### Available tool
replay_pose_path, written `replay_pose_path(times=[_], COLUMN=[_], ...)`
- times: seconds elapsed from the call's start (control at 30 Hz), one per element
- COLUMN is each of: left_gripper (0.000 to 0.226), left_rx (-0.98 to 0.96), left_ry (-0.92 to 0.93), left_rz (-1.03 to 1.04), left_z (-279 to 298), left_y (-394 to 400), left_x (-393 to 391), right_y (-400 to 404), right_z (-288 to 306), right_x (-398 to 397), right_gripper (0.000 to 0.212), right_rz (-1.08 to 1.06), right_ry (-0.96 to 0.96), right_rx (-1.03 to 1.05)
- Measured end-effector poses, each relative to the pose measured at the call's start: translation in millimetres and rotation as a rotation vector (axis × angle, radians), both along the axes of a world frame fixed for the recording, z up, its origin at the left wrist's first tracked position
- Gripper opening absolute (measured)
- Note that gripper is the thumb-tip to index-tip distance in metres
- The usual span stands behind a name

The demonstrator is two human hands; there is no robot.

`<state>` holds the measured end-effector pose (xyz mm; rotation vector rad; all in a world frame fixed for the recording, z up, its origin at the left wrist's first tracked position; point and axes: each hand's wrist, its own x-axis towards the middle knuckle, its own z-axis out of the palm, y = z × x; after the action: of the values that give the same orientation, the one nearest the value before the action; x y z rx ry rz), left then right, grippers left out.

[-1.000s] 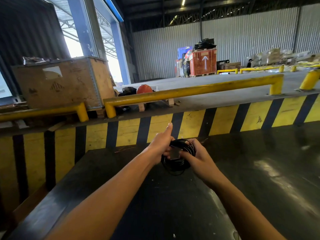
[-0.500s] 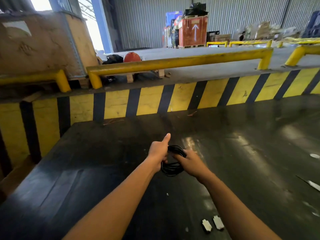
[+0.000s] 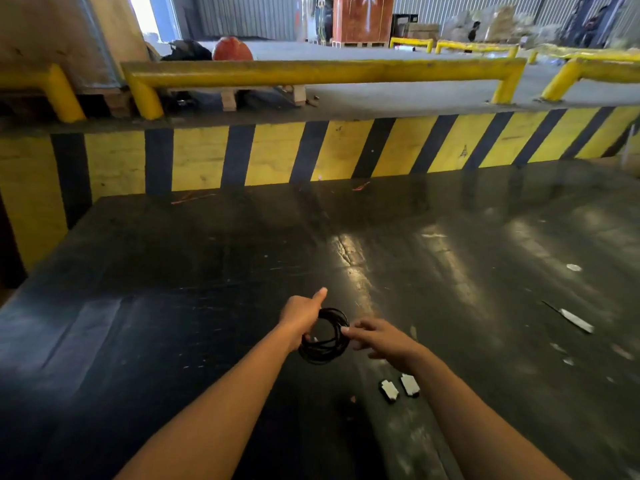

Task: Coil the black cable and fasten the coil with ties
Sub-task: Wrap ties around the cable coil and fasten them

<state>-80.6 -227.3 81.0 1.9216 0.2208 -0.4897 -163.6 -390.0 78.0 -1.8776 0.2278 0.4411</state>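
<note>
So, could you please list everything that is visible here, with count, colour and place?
cable coil: one, black, above the dark table, between the hands
small flat pieces: two, white with dark edges, on the table under the right forearm
table: one, black, shiny
striped barrier: one, yellow and black, behind the table
rails: several, yellow, on the platform
crate: one, red, far back
round object: one, orange, behind the rail
left hand: holds the coil
right hand: fingertips at the coil's right edge
</note>
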Motion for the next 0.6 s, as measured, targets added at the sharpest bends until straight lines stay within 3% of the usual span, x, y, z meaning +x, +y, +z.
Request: replay_pose_path(times=[0.1,0.2,0.4,0.6], left_gripper=[0.046,0.038,0.02,0.02], left_rx=[0.147,0.225,0.263,0.279], left_ry=[-0.102,-0.11,-0.102,-0.152], left_rz=[-0.117,-0.147,-0.215,-0.271], left_z=[-15.7,-34.0,-53.1,-46.6], left_y=[11.4,25.6,41.2,41.7], left_x=[-7.1,-12.2,-21.7,-25.6], right_y=[-13.9,-19.6,-14.5,-8.2], right_z=[-24.9,-48.9,-83.7,-91.8], right_x=[-6.1,-17.7,-33.1,-34.8], right_gripper=[0.02,0.033,0.033,0.032], right_rz=[0.021,0.159,0.266,0.245], right_ry=[-0.006,-0.011,0.096,0.097], right_rx=[-0.337,-0.751,-0.947,-1.054])
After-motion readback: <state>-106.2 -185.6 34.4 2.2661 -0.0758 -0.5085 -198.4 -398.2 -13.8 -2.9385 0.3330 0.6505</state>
